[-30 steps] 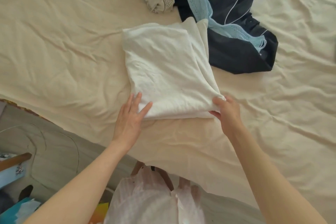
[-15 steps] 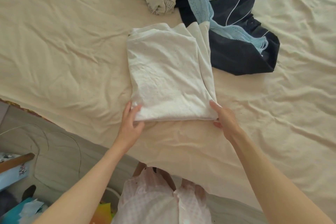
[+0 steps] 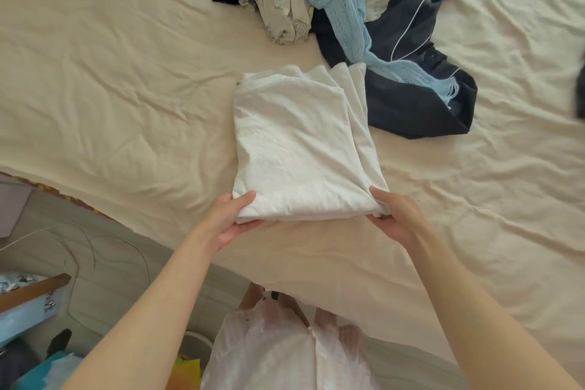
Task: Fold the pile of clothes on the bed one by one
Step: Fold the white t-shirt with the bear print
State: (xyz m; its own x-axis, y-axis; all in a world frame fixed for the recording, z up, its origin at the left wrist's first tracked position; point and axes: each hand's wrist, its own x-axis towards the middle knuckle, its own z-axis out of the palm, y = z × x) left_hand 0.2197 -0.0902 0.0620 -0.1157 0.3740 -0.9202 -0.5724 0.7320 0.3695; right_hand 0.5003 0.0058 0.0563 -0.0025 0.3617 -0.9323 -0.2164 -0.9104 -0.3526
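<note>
Both hands are now gripping the near corners of the folded white garment [image 3: 300, 149], where a second ago the left hand [image 3: 226, 218] was lying flat on its near-left corner and the right hand [image 3: 394, 215] was only touching the near-right corner. Left thumb is lying on top of the near-left corner while the other left fingers [image 3: 243, 226] are curling under the near edge, so the cloth is sitting pinched between thumb and fingers. Right thumb is pressing on top of the near-right corner and the right fingers are tucking beneath the stacked layers; their tips are hidden under the cloth, so how far in they are reaching cannot be told. White garment is lying as a folded rectangle on the cream bedsheet [image 3: 126, 89], its near edge lifting slightly in the hands, its far end resting flat. Several folded layers are showing along its right side. Beyond the white garment's far-right corner, the pile of unfolded clothes [image 3: 348, 0] is sitting on the sheet: a navy garment with white piping [image 3: 411, 79] is touching the white garment's right edge, a light blue knit scarf [image 3: 342, 9] is draping across the navy one, and a pale printed garment [image 3: 278, 3] is lying to the far left of that heap.
</note>
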